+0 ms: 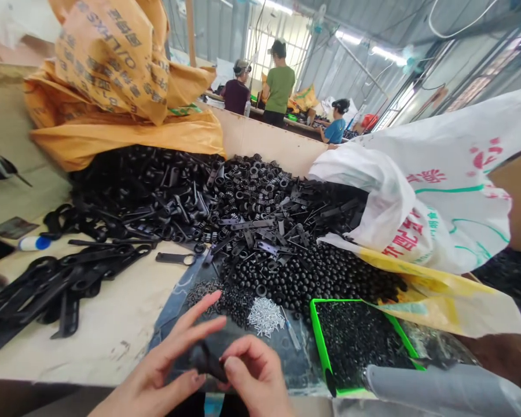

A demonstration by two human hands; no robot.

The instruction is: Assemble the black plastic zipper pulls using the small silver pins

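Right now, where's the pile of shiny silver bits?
In the head view, the silver pile lies below the middle, just beyond the right hand, with tiny black pieces to its left and the green tray to its right.

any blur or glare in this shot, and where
In the head view, the black part held in the right hand is blurred, the barred window washes out, the fluorescent tube flares white, and the silver fasteners look comparatively crisp.
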